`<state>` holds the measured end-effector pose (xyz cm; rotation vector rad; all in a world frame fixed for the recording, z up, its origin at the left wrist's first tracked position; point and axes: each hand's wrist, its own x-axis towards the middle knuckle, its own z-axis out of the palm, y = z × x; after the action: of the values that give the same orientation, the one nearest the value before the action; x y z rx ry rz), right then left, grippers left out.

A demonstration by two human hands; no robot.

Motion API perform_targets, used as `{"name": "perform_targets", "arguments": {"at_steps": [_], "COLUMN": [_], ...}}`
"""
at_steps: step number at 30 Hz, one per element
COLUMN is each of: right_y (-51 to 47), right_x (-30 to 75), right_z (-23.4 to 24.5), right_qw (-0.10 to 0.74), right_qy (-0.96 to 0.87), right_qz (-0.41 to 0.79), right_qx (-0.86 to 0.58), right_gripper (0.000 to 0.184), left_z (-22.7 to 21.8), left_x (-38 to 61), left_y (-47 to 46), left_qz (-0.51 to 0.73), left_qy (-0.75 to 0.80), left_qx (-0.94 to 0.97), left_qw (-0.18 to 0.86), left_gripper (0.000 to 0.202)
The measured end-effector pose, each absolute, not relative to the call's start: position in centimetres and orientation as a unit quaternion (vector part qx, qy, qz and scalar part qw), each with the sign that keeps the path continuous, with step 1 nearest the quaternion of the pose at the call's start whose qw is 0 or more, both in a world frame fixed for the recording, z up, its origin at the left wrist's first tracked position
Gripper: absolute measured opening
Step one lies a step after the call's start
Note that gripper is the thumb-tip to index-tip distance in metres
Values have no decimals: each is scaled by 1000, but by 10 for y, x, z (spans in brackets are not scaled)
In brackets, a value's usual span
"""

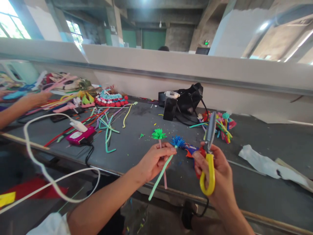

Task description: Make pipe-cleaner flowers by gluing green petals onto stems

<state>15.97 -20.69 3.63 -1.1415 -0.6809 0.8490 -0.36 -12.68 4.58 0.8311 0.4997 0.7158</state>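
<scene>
My left hand (157,160) is closed in a pinch on the pale green stem (161,178) of a pipe-cleaner flower with a fringed blue head (177,141). A second flower, with a green head (158,133) and a pink stem, runs through the same fingers. My right hand (217,173) is wrapped around yellow-handled scissors (210,173), their blades pointing up. Those fingers also grip a blue and red tool that looks like a glue gun (192,149); its tip points at the blue head and its body is partly hidden.
Loose pipe cleaners (107,127) and a magenta power block (80,134) with a white cable lie left. A phone (170,108) leans before a black bag (193,98). Colourful finished flowers (225,125) and crumpled white material (259,160) lie right. Another person's arm (22,106) reaches in far left.
</scene>
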Motion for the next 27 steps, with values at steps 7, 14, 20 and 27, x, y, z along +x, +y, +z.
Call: {"name": "perform_targets", "arguments": {"at_steps": [7, 14, 20, 27], "right_y": [-199, -192, -193, -203], "right_x": [122, 119, 125, 156], "right_z": [31, 29, 31, 32], "right_qw": [711, 723, 717, 690], "right_qy": [-240, -239, -255, -294], "right_qz": [505, 519, 515, 463], "right_qx": [-426, -389, -395, -472], "right_gripper": [47, 41, 42, 47], "left_z": [45, 46, 47, 50], "left_x": [1, -1, -3, -8], "left_y": [-132, -134, -133, -128], "left_qz": [334, 335, 353, 405], "left_qy": [247, 261, 272, 278], "left_qx": [410, 418, 431, 421], "left_qw": [812, 803, 784, 762], "left_gripper": [24, 25, 27, 25]}}
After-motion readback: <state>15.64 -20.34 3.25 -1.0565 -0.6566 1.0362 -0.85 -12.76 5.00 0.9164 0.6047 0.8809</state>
